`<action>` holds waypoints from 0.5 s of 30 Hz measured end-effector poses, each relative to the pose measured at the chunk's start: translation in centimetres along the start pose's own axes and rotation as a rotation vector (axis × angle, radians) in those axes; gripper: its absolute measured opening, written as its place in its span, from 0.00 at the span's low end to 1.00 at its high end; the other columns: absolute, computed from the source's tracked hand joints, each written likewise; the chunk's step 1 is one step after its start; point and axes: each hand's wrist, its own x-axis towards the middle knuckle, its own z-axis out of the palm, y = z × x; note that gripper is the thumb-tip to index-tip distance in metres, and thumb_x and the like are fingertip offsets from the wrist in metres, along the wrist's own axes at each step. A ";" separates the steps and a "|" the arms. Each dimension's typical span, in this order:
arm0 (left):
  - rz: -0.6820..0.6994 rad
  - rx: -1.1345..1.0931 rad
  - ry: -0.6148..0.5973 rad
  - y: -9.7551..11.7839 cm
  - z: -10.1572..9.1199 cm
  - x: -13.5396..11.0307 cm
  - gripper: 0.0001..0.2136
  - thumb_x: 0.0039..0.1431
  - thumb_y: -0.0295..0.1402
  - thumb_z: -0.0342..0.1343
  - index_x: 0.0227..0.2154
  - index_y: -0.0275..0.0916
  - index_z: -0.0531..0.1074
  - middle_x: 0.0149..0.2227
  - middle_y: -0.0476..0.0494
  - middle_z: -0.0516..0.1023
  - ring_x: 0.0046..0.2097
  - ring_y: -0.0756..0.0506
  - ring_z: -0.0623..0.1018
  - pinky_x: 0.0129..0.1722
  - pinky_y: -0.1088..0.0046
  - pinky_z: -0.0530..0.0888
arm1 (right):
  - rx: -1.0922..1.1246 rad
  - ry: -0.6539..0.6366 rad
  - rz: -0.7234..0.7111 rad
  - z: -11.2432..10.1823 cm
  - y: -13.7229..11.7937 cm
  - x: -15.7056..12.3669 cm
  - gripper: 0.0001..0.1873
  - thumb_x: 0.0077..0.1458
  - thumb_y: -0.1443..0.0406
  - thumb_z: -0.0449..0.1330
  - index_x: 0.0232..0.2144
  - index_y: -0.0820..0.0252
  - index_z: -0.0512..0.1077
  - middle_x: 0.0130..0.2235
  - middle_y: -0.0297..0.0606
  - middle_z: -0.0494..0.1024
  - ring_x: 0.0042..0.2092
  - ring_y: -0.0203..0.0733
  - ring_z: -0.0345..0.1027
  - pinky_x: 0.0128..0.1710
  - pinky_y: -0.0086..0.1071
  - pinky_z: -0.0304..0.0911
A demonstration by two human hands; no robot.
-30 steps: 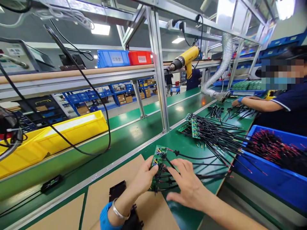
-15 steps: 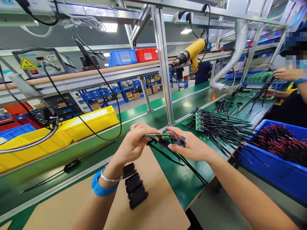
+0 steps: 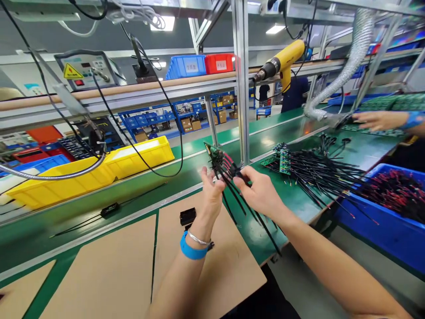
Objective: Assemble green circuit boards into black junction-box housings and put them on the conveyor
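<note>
A small green circuit board [image 3: 215,154] with red and black wires stands tilted above the bench. My right hand [image 3: 259,190] is closed on its black cables [image 3: 236,170], just below the red wires. Close under the board is my left hand [image 3: 211,188], thumb and fingers apart beside the hanging cables; it wears a blue wristband and a silver bangle. Black plastic housings [image 3: 187,216] lie on the brown board [image 3: 229,266] below, partly hidden by my left wrist.
To the right lie a heap of black cables with circuit boards [image 3: 284,160] and a blue bin [image 3: 375,226] of red-tipped cables. Yellow trays [image 3: 139,155] stand left. A hot-air gun [image 3: 282,62] hangs above. A co-worker's hand [image 3: 381,120] reaches in at far right.
The circuit board has turned from lying flat between both hands to standing tilted. My right hand now grips its cables, and my left hand has loosened below it. The view has shifted left.
</note>
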 end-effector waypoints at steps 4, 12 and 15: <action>0.014 0.042 -0.049 0.7 0.5 0.8 0.24 0.43 0.47 0.69 0.38 0.37 0.70 0.36 0.44 0.75 0.39 0.45 0.77 0.42 0.68 0.73 | -0.022 -0.084 -0.092 0.1 0.2 0.1 0.12 0.59 0.61 0.53 0.24 0.57 0.62 0.27 0.32 0.67 0.30 0.38 0.62 0.31 0.31 0.57; 0.117 0.257 0.042 1.4 0.3 2.4 0.11 0.52 0.33 0.61 0.37 0.38 0.67 0.30 0.50 0.72 0.28 0.52 0.72 0.31 0.75 0.71 | 0.496 -0.263 0.208 1.0 2.8 1.5 0.25 0.49 0.54 0.63 0.45 0.59 0.62 0.33 0.35 0.72 0.33 0.41 0.69 0.30 0.34 0.66; 0.141 0.420 0.030 2.8 -0.1 2.9 0.11 0.55 0.31 0.59 0.40 0.38 0.65 0.29 0.51 0.71 0.23 0.53 0.70 0.27 0.75 0.70 | 0.674 -0.416 0.289 0.0 1.4 1.7 0.28 0.51 0.51 0.62 0.48 0.60 0.61 0.24 0.27 0.67 0.20 0.33 0.59 0.16 0.26 0.52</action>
